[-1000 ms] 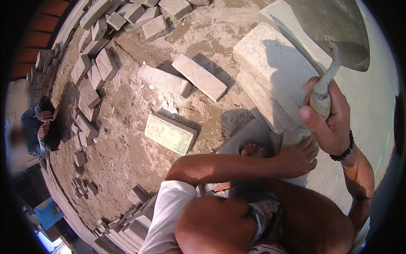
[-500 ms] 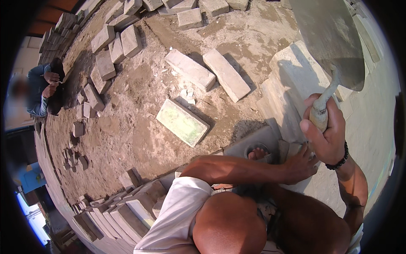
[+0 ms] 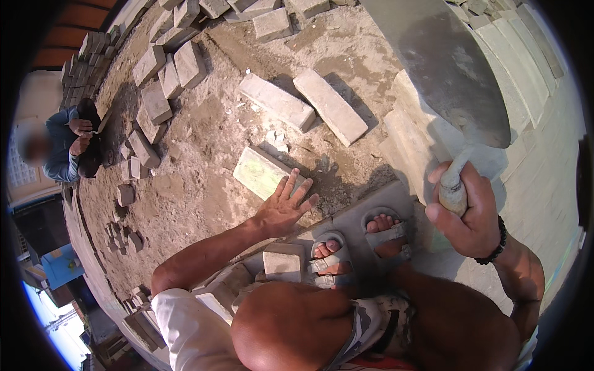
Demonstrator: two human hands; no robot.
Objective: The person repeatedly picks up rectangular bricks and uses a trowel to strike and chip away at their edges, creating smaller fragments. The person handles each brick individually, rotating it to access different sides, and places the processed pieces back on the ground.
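Note:
My left hand [image 3: 281, 209] is stretched out with its fingers spread, over the near right end of a grey brick with a yellow-green tint [image 3: 255, 170]. Whether the fingertips touch the brick, I cannot tell. Wrapped round the handle of a trowel [image 3: 461, 74] is my right hand [image 3: 469, 219], with a dark beaded band at the wrist. The trowel's broad grey blade points up and away and covers part of the slabs behind it. Two pale bricks, one on the left [image 3: 278, 102] and one on the right [image 3: 331, 106], lie farther off on the sandy ground.
My sandalled feet [image 3: 387, 232] stand on grey paving blocks [image 3: 374, 201]. A loose brick [image 3: 284, 261] sits beside the left foot. More bricks [image 3: 190, 65] are scattered at the far left. Another person [image 3: 68, 145] crouches at the left edge, hands together. Pale slabs [image 3: 510, 62] run along the right.
My left hand has swung left and away from beside my right hand to the tinted brick. My right hand and the trowel have shifted slightly left and nearer. My knees have parted, uncovering both feet.

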